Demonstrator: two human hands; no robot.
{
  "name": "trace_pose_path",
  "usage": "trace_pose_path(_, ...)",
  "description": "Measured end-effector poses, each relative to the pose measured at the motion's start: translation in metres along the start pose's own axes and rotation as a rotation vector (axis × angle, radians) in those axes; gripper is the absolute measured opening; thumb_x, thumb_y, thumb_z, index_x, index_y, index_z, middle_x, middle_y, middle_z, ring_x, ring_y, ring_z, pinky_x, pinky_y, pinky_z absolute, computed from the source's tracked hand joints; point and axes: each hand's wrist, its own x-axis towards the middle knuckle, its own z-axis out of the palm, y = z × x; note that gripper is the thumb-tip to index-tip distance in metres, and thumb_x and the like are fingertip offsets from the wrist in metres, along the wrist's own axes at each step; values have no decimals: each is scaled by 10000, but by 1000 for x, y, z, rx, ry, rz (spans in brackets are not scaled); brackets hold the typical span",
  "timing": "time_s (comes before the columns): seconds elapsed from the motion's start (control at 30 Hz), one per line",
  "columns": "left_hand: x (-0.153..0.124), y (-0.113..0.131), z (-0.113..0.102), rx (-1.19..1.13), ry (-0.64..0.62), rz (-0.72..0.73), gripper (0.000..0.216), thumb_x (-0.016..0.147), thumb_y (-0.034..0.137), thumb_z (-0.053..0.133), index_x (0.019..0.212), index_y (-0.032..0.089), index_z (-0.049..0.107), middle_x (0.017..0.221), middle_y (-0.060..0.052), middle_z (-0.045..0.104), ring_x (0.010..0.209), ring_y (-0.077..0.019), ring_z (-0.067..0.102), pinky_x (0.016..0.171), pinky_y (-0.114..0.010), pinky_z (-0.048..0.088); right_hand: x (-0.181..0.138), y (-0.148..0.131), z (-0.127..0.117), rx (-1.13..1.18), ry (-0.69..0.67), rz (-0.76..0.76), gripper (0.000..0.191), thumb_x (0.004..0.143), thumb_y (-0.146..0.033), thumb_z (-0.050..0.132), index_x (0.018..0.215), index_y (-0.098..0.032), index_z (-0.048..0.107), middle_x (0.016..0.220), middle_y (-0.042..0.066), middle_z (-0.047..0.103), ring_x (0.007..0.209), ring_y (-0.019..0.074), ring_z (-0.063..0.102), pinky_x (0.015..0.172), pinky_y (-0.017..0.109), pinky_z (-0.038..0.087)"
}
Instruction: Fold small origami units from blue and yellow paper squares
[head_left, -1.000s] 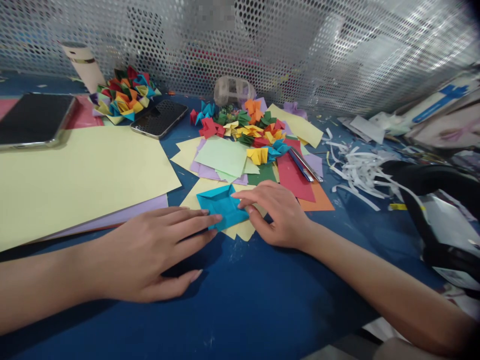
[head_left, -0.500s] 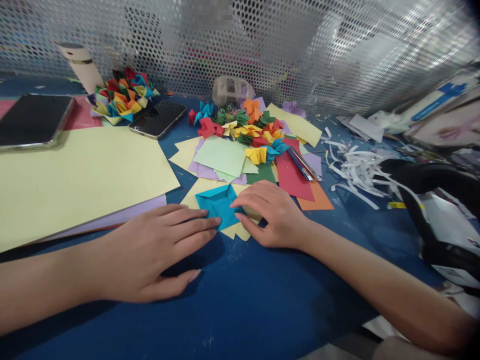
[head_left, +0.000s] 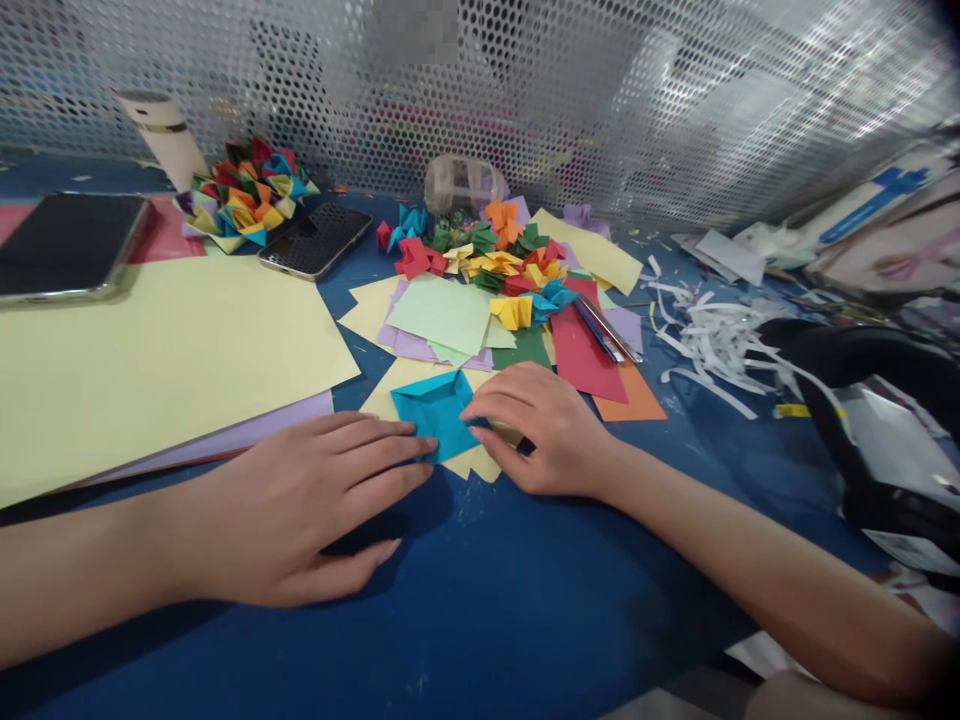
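Observation:
A blue square of origami paper (head_left: 437,413) with folded-in edges lies on pale yellow sheets in front of me. My left hand (head_left: 315,510) is stretched out flat, its fingertips resting on the paper's lower left part and its thumb apart on the table. At the paper's right edge, my right hand (head_left: 544,430) has curled fingers, with the thumb and index finger at the edge, gripping it. Part of that edge is hidden beneath the fingers.
Folded paper pieces (head_left: 510,262) and colored sheets (head_left: 442,312) lie behind the blue paper, with pens (head_left: 604,330) beside them. A large yellow sheet (head_left: 165,360), two phones (head_left: 319,240), and a paper flower cluster (head_left: 244,198) are left. White paper strips (head_left: 712,335) lie right.
My left fingertips have slid back very slightly to the left on the blue paper. The right hand and the paper look unmoved.

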Motion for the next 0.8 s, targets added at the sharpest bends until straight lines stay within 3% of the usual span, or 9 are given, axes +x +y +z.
trace_pose_path(0.37,0,1,-1,11,57,59,391,902,265,512,1266,134,568,1296,-117,637,1171,-296,596,991,-413,494,-2,2,1,-4,7,-3,132,889,-199,530,986,-167,615,918,77,700,868,203,640,788,360,481)
trace_pose_path(0.8,0,2,-2,3,65,63,339,917,256,490,1221,143,590,1289,-75,650,1137,-289,619,951,-424,515,-1,-1,-2,-1,-36,3,231,807,-150,535,1026,-163,608,952,86,695,898,227,634,801,383,473)
